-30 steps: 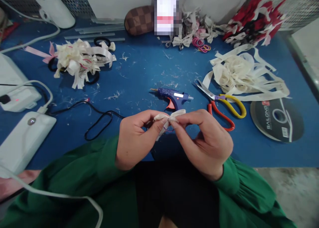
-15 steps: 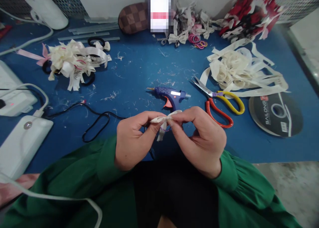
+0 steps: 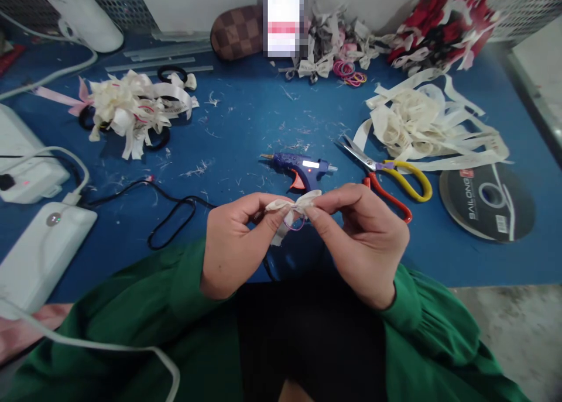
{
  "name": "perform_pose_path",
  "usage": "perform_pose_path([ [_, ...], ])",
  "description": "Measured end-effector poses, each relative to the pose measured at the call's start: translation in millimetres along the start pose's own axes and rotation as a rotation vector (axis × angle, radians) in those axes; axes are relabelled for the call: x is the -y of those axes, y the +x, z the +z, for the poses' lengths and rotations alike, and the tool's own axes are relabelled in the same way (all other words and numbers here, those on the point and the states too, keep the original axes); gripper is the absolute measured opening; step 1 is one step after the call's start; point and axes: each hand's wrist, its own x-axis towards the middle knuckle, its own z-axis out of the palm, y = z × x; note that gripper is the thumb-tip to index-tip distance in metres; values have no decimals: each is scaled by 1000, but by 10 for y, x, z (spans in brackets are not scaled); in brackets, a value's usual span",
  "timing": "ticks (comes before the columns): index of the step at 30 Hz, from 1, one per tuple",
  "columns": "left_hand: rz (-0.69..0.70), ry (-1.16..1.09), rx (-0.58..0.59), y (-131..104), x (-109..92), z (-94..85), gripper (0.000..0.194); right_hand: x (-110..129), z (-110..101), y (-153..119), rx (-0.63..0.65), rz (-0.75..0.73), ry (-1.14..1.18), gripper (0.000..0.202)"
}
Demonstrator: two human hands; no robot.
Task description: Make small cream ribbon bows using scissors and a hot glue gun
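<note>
A small cream ribbon bow [image 3: 281,204] is held up between both hands, close to the table's front edge. My left hand [image 3: 237,241] pinches its left loop between thumb and forefinger. My right hand [image 3: 362,241] grips the right loop the same way. Below the knot hangs a thin purple hair tie [image 3: 295,225], with a cream ribbon tail [image 3: 278,236] beside it. Just beyond the bow lies a blue glue gun [image 3: 302,168] with an orange trigger, its nozzle pointing left. Scissors [image 3: 371,167] with red and yellow handles lie open to the right.
Loose cream ribbon [image 3: 421,121] is heaped at the right, over a black ribbon spool [image 3: 487,206]. Finished-looking bows [image 3: 132,106] are piled at the left. White power banks or adapters [image 3: 48,250] and a black cord [image 3: 171,220] occupy the left side. A checkered case [image 3: 237,33] stands behind.
My right hand has shifted slightly right and the bow's loops are spread wider. More of the purple hair tie now shows under the knot.
</note>
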Motion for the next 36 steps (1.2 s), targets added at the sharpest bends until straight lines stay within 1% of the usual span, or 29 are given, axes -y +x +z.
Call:
perform_pose_path([
  [8, 54, 20, 25, -15, -17, -4, 11, -14, 0, -4, 39, -103, -118, 13],
  [11, 41, 10, 17, -13, -20, 5, 11, 0, -9, 6, 39, -46, -55, 12],
  [13, 22, -2, 9, -12, -20, 9, 12, 14, -14, 10, 19, 20, 27, 12],
  [15, 5, -4, 3, -11, -16, 10, 14, 22, -17, 10, 0, 52, 71, 12],
  [18, 4, -3, 8, -12, -2, 12, 15, 13, -11, 3, 3, 23, 62, 13],
  [23, 18, -1, 30, -16, 13, 18, 14, -19, 0, -11, 67, -67, -47, 11],
  [25, 23, 0, 31, -14, 14, 19, 14, -18, -9, -12, 57, -69, -39, 10],
  [28, 8, -3, 19, 3, 16, 16, 14, -26, -59, 19, -46, -63, -23, 7],
  [31, -30, -49, 5, 34, 29, 10, 11, -112, -202, 115, -223, -113, -142, 5],
  [33, -62, -109, 16, 52, 50, 6, 10, -239, -381, 200, -325, -169, -283, 4],
  [36, -105, -185, 44, 60, 100, -2, 13, -512, -773, 293, -426, -209, -519, 4],
])
